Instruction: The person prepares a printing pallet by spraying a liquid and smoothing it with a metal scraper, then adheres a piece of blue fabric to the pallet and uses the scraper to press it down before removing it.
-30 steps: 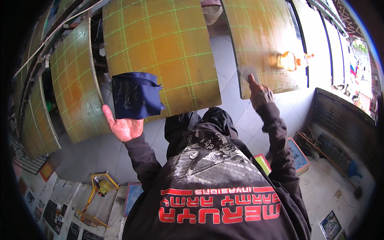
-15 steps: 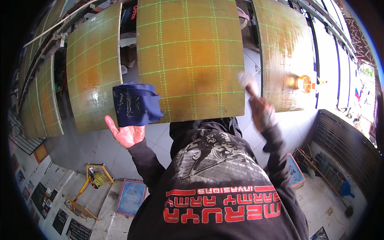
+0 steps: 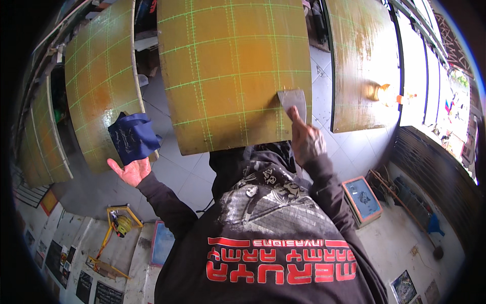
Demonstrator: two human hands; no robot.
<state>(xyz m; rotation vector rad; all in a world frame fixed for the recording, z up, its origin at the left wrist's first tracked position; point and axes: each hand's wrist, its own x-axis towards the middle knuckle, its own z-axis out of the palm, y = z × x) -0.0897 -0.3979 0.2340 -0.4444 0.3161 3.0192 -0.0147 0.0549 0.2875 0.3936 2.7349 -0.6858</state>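
Observation:
My left hand (image 3: 130,171) is palm up beneath a folded navy cloth (image 3: 132,136) with pale smears, its thumb out and its other fingers hidden by the cloth. My right hand (image 3: 306,137) grips a flat grey scraper blade (image 3: 291,99), forefinger pressed along it. The blade is over the lower right part of the middle yellow board (image 3: 228,55), which is marked with a green grid. The cloth lies over the near right corner of the left board (image 3: 96,76) as seen from above; whether it touches that board I cannot tell.
More boards stand at far left (image 3: 43,131) and right (image 3: 354,45), with an orange bottle-like object (image 3: 386,93) on the right one. Tiled floor (image 3: 182,172), a framed screen (image 3: 361,198), a broom (image 3: 392,202), a dark slatted barrier (image 3: 430,167) and a yellow frame (image 3: 121,215) lie around me.
My right hand and scraper have moved from the right board onto the middle board. My left hand has shifted left with the cloth, and the view has shifted slightly.

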